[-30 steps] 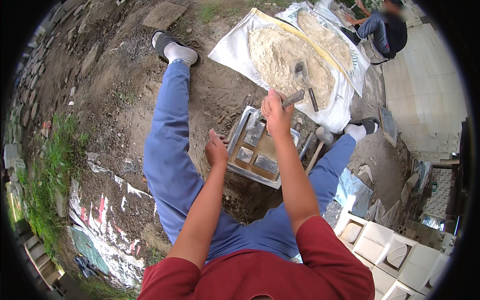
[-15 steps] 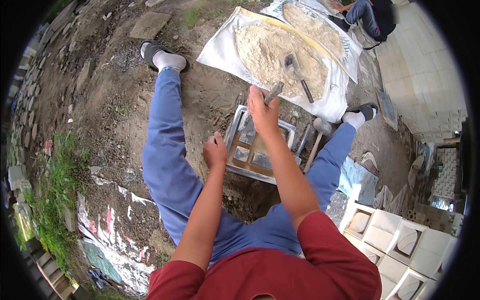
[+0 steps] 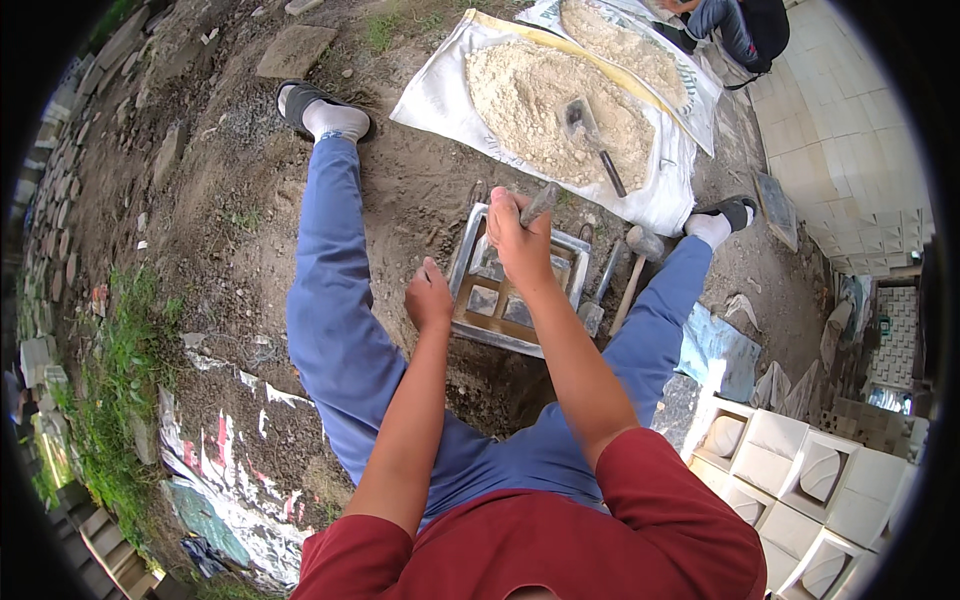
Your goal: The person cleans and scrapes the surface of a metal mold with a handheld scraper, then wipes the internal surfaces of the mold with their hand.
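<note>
My right hand (image 3: 524, 245) is closed round a grey, blunt-ended tool (image 3: 540, 204), whose end sticks out past the fingers over the far side of a metal frame mould (image 3: 460, 268). Its exact kind is not clear. Inside the mould lie grey square plates (image 3: 482, 300) with tan-brown strips between them. My right hand and forearm hide part of it. Just off the mould's left edge, my left hand (image 3: 429, 297) is closed, thumb up; whatever it may hold is hidden.
Right of the mould lie a mallet (image 3: 645, 243) and a trowel-like tool (image 3: 592, 318). Beyond it, a white sack (image 3: 430, 100) bears pale powder with a scoop (image 3: 580, 120). Pale blocks (image 3: 770, 455) stand lower right. Another person (image 3: 735, 40) sits at the far right.
My right hand has come down a little toward the mould with the tool. My left hand stays beside the mould's left edge.
</note>
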Available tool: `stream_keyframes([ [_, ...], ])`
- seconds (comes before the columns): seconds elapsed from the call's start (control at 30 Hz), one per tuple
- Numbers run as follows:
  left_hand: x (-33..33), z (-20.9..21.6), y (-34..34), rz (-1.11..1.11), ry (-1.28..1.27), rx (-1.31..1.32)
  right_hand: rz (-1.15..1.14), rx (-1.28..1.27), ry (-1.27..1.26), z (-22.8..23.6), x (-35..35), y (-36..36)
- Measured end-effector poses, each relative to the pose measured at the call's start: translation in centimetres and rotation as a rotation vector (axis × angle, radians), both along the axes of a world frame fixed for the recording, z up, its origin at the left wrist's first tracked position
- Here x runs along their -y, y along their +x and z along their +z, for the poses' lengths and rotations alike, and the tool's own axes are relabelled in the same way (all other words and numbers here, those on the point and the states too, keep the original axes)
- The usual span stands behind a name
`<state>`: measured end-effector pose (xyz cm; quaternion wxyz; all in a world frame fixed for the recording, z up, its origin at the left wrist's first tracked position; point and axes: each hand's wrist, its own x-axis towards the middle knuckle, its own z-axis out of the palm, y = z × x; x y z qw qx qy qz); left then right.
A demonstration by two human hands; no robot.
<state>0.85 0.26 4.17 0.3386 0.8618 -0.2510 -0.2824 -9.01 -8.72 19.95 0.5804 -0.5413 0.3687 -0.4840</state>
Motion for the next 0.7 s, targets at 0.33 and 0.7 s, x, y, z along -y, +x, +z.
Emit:
stream_keyframes([
  [0.33, 0.3, 0.5, -0.6, 0.004, -0.063, -0.04, -0.071, -0.135, -0.058, -1.4, -0.6, 0.6],
  [0.7, 0.5, -0.2, -0.7, 0.008, -0.028, -0.044, 0.082, -0.41, -0.166, -1.1, 3.1, 0.4],
])
